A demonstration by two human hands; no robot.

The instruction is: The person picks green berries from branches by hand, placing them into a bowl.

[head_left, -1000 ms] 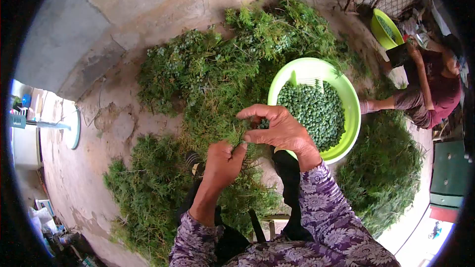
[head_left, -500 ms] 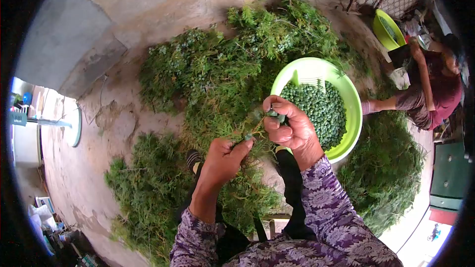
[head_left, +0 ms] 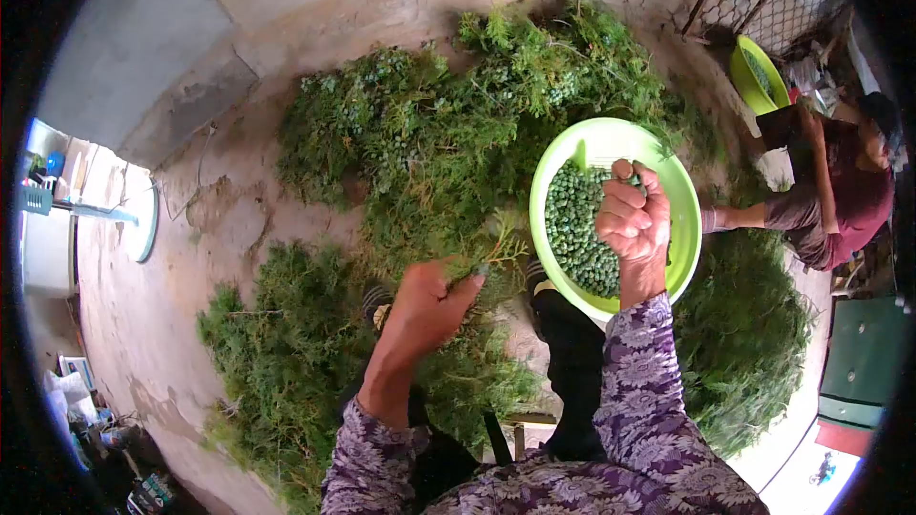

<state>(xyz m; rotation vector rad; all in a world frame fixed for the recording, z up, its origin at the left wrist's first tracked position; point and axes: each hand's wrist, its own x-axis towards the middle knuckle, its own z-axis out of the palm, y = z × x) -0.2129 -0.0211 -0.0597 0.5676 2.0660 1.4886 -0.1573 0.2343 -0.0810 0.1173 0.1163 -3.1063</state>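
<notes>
From where I stand, the right hand (head_left: 634,215) is above the green basin (head_left: 683,229), its fingers curled closed around something greenish, which I take to be a few berries. The left hand (head_left: 425,305) is outside the rim, thumb and forefinger pinching a small sprig (head_left: 504,246), and its leafy end points toward the basin. Many loose berries (head_left: 574,219) lie inside the basin.

In my judgement, a berry could slip through the right fingers if they loosen unevenly, though it would probably fall inside. The left side has more risk: a bluish berry seems to sit beside the thumb, and a weak pinch could drop it among the branches (head_left: 382,114) on the floor. A careless step of the foot could also push the basin.

The right hand and wrist hide part of the basin's contents. How many berries it holds, I cannot count. The left palm is turned away, and the sprig's lower end disappears under the fingers.
</notes>
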